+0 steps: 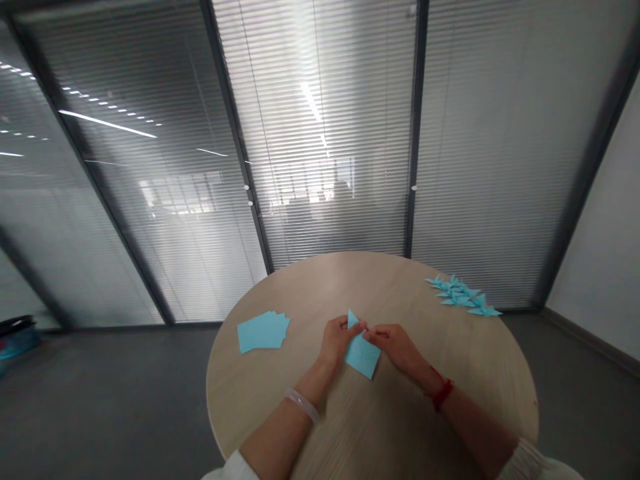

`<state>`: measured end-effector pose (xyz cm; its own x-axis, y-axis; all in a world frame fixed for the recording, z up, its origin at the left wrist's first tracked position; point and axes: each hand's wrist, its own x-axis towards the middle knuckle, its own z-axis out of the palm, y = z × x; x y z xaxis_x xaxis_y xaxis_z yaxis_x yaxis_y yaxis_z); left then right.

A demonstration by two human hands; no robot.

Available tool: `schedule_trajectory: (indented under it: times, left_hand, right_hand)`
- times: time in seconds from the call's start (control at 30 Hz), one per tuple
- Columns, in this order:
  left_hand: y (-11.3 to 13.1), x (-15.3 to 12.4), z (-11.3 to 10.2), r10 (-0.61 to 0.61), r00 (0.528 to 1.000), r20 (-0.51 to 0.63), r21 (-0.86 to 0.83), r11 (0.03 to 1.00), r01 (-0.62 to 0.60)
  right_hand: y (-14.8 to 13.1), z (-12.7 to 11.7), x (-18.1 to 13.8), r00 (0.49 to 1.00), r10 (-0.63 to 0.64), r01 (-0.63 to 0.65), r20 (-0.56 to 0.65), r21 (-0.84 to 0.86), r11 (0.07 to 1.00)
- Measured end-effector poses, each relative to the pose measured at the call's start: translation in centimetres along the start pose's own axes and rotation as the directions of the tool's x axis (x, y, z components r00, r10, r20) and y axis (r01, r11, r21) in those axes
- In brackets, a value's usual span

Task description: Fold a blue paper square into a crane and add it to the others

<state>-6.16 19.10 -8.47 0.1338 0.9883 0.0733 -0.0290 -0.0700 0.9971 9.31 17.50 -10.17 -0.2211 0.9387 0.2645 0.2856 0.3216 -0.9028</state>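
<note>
Between my two hands is a partly folded sheet of blue origami paper [364,358], its square lower part resting near the tabletop and a pointed flap rising behind my fingers. My left hand [339,341] pinches the paper at its upper left, thumb reaching across the front. From the other side my right hand [393,341] is closed, thumb and fingertips pressed on the upper right edge close to the left thumb. The fingers hide part of the fold between them.
A round wooden table [320,287] carries everything. To the left lies a fanned stack of blue paper sheets [263,331]. Several folded blue paper cranes [459,293] are heaped near the far right edge. Glass panels with blinds [330,133] stand behind the table. A dark bag-like object [19,333] is at far left.
</note>
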Motion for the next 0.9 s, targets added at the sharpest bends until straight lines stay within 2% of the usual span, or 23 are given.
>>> schedule_trajectory:
  times: [0.2, 0.4, 0.53, 0.73, 0.9]
  left_hand:
    - [0.0, -0.5, -0.1, 0.036, 0.996, -0.080, -0.019, 0.999, -0.037]
    - [0.5, -1.5, -0.4, -0.005, 1.000, -0.008, -0.090, 0.996, 0.004]
    - [0.7, -1.6, -0.7, -0.028, 0.998, 0.052, -0.095, 0.995, 0.033]
    - [0.8, -1.3, -1.1, 0.001, 1.000, -0.024, -0.105, 0.994, -0.003]
    - [1.2, -1.5, -1.1, 0.016, 0.999, -0.029, -0.108, 0.994, -0.019]
  right_hand:
    - [0.0, 0.2, 0.0, 0.999, 0.006, -0.010, 0.037, 0.100, 0.995]
    - [0.1, -0.1, -0.2, 0.999, -0.026, 0.027, 0.024, -0.032, 0.999]
    - [-0.1, -0.2, -0.2, 0.999, -0.014, 0.016, 0.030, -0.050, 0.999]
    - [-0.3, 0.1, -0.2, 0.997, -0.007, 0.001, 0.071, 0.072, 0.997]
    - [-0.5, 0.0, -0.3, 0.999, -0.010, 0.007, 0.053, 0.054, 0.999]
